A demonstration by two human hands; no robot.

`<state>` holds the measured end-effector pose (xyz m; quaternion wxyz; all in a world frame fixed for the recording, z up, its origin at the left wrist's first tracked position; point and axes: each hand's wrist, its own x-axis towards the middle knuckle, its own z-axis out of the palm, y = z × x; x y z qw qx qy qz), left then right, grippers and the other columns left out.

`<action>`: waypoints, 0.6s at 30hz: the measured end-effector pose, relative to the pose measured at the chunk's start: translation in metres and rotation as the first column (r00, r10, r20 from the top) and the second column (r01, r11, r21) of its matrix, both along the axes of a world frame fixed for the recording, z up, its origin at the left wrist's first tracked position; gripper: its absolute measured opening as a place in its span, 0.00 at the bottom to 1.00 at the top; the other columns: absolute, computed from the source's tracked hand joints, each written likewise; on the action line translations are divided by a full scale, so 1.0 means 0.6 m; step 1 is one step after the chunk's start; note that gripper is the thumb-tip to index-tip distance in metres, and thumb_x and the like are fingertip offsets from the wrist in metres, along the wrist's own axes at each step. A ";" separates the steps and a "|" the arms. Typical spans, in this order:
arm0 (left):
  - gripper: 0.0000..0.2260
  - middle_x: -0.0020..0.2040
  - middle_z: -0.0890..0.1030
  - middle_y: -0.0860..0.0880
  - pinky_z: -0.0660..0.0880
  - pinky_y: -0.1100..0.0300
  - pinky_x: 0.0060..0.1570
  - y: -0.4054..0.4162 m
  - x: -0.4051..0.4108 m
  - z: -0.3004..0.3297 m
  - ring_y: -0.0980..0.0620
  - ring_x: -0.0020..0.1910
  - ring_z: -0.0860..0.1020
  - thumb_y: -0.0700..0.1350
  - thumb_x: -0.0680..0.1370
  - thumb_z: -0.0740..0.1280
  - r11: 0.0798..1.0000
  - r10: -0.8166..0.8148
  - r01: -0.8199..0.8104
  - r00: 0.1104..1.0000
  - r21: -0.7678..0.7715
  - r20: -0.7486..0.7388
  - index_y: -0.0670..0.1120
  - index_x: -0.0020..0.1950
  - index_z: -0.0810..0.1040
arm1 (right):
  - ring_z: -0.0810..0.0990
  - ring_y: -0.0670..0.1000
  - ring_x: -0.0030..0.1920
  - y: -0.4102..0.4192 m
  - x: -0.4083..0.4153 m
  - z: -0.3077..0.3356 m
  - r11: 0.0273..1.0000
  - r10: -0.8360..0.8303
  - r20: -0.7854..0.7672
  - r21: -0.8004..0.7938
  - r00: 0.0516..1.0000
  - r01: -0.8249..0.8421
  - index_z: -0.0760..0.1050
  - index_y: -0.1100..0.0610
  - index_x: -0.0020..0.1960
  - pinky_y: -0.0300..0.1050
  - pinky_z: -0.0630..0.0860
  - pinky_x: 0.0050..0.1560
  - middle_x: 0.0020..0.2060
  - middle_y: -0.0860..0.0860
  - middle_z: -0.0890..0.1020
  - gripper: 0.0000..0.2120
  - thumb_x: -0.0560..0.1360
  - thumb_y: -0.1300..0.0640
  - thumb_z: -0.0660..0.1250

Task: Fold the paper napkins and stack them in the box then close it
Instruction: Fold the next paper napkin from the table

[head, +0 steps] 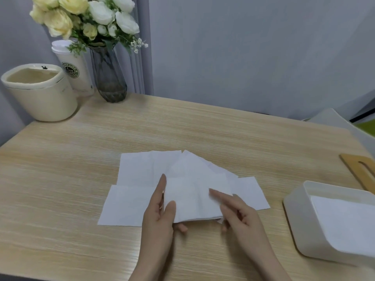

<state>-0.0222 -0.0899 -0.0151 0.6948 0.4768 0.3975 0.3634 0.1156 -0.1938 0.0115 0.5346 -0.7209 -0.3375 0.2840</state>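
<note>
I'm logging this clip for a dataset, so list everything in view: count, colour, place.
table: one, light wood grain, fills the lower frame
paper napkins: several overlapping, exact count unclear, white, spread at table centre
folded napkin: one, white, on top of the spread, held between both hands
box: one, white, open, right edge, white napkins inside
lid: one, wooden with a slot, behind the box, partly cut off
bin: one, cream, far left corner
cup: one, white with green logo and lid, behind the bin
vase: one, grey glass, holds white and pale yellow flowers
left hand: grips the folded napkin's left edge
right hand: fingers on its right side
</note>
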 end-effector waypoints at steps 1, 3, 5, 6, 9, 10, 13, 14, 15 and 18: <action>0.27 0.62 0.78 0.57 0.78 0.56 0.35 -0.001 0.002 0.001 0.46 0.26 0.76 0.34 0.80 0.62 1.000 -0.008 0.008 1.000 0.010 -0.008 0.67 0.64 0.73 | 0.77 0.43 0.38 -0.003 0.003 0.003 1.000 0.008 0.015 -0.001 1.000 -0.008 0.80 0.47 0.57 0.30 0.71 0.43 0.45 0.50 0.80 0.18 0.78 0.67 0.62; 0.23 0.60 0.81 0.53 0.77 0.55 0.35 -0.005 0.007 0.002 0.48 0.26 0.76 0.34 0.79 0.65 1.000 -0.027 0.027 0.999 0.015 -0.033 0.63 0.60 0.78 | 0.78 0.36 0.52 -0.010 0.012 0.009 1.000 -0.002 0.061 0.000 0.998 0.002 0.80 0.47 0.56 0.26 0.69 0.49 0.50 0.41 0.82 0.17 0.77 0.67 0.64; 0.20 0.55 0.83 0.50 0.76 0.60 0.30 -0.010 0.011 0.007 0.53 0.29 0.76 0.34 0.77 0.67 0.999 -0.032 0.034 0.998 0.039 -0.048 0.60 0.57 0.82 | 0.77 0.36 0.50 -0.020 0.022 0.016 0.999 -0.040 0.114 0.011 0.993 0.039 0.80 0.46 0.53 0.27 0.68 0.45 0.48 0.39 0.82 0.17 0.76 0.67 0.65; 0.19 0.52 0.83 0.50 0.75 0.64 0.31 -0.012 0.014 0.011 0.56 0.31 0.77 0.34 0.77 0.68 0.997 -0.034 0.038 0.998 0.067 -0.060 0.59 0.55 0.82 | 0.77 0.38 0.47 -0.026 0.027 0.021 0.998 -0.059 0.148 0.014 0.987 0.057 0.81 0.45 0.51 0.28 0.68 0.42 0.45 0.39 0.81 0.17 0.76 0.67 0.66; 0.18 0.50 0.84 0.52 0.73 0.69 0.40 -0.021 0.028 0.026 0.60 0.41 0.79 0.35 0.75 0.70 0.986 -0.066 0.081 0.992 0.144 -0.103 0.59 0.53 0.83 | 0.74 0.43 0.43 -0.046 0.041 0.034 0.995 -0.097 0.282 0.018 0.955 0.095 0.81 0.44 0.49 0.30 0.66 0.39 0.41 0.38 0.78 0.15 0.75 0.65 0.67; 0.18 0.51 0.84 0.53 0.73 0.67 0.43 -0.024 0.034 0.031 0.58 0.44 0.79 0.35 0.75 0.70 0.984 -0.079 0.094 0.991 0.154 -0.104 0.59 0.53 0.83 | 0.74 0.43 0.44 -0.054 0.046 0.040 0.994 -0.110 0.330 0.025 0.938 0.108 0.81 0.43 0.48 0.30 0.65 0.40 0.41 0.38 0.77 0.15 0.75 0.64 0.68; 0.18 0.49 0.84 0.53 0.74 0.59 0.41 -0.037 0.059 0.050 0.50 0.43 0.78 0.37 0.75 0.71 0.974 -0.128 0.142 0.988 0.175 -0.087 0.61 0.52 0.83 | 0.72 0.41 0.45 -0.083 0.063 0.057 0.985 -0.171 0.457 0.065 0.873 0.160 0.81 0.44 0.48 0.27 0.65 0.43 0.39 0.40 0.76 0.11 0.75 0.60 0.69; 0.17 0.47 0.83 0.50 0.74 0.60 0.37 -0.042 0.070 0.057 0.48 0.42 0.76 0.37 0.74 0.71 0.973 -0.150 0.159 0.987 0.167 -0.066 0.61 0.52 0.84 | 0.71 0.41 0.47 -0.093 0.070 0.061 0.980 -0.196 0.490 0.075 0.850 0.183 0.81 0.45 0.48 0.27 0.65 0.45 0.38 0.41 0.77 0.09 0.76 0.59 0.69; 0.17 0.45 0.81 0.46 0.74 0.62 0.33 -0.048 0.082 0.063 0.46 0.40 0.75 0.37 0.74 0.71 0.972 -0.174 0.179 0.984 0.153 -0.041 0.59 0.52 0.84 | 0.71 0.41 0.49 -0.104 0.078 0.065 0.974 -0.221 0.513 0.082 0.829 0.209 0.81 0.44 0.48 0.27 0.64 0.47 0.38 0.42 0.77 0.09 0.76 0.59 0.69; 0.16 0.38 0.76 0.47 0.74 0.65 0.30 -0.074 0.123 0.077 0.46 0.39 0.73 0.36 0.74 0.71 0.957 -0.253 0.255 0.967 0.140 -0.031 0.56 0.54 0.83 | 0.70 0.43 0.51 -0.138 0.107 0.071 0.947 -0.311 0.530 0.101 0.789 0.305 0.81 0.44 0.47 0.38 0.67 0.55 0.40 0.44 0.79 0.12 0.74 0.62 0.69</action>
